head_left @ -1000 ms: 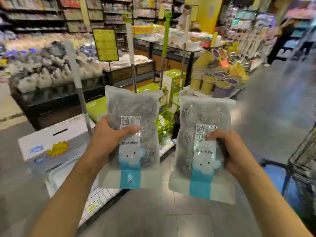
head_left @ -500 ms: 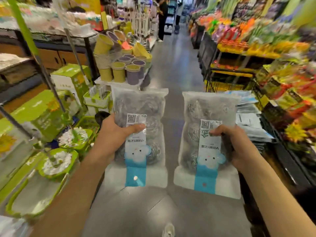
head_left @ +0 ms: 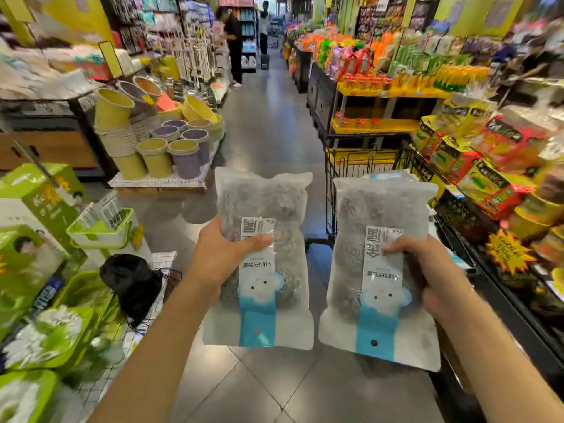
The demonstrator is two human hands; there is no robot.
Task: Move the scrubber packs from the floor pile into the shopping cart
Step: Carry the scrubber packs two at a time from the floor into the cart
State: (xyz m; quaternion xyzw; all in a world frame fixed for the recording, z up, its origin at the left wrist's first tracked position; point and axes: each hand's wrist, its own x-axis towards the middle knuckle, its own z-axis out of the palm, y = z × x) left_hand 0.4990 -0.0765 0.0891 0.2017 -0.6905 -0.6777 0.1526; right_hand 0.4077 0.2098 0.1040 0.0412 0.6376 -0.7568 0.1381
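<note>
**Plastic scrubber packs, two in the air, cart just ahead**

Green boxes (head_left: 36,209) and stacked bins (head_left: 155,160) are sitting off to the left, nothing to do with the job. Next over, the left hand (head_left: 219,257) is gripping one scrubber pack (head_left: 262,264) with the thumb curled across the label and fingers wrapped behind. The right hand (head_left: 427,270) is doing the same with a second pack (head_left: 381,270), fingers pinching its label. Both packs are hanging upright above the floor, side by side but apart. The shopping cart (head_left: 363,160) is standing just beyond the right pack, with something pale inside, maybe packs already in there. So I'm guessing these two are mid-carry and not dropped in yet. The floor pile isn't showing, so can't say how many are left.
</note>
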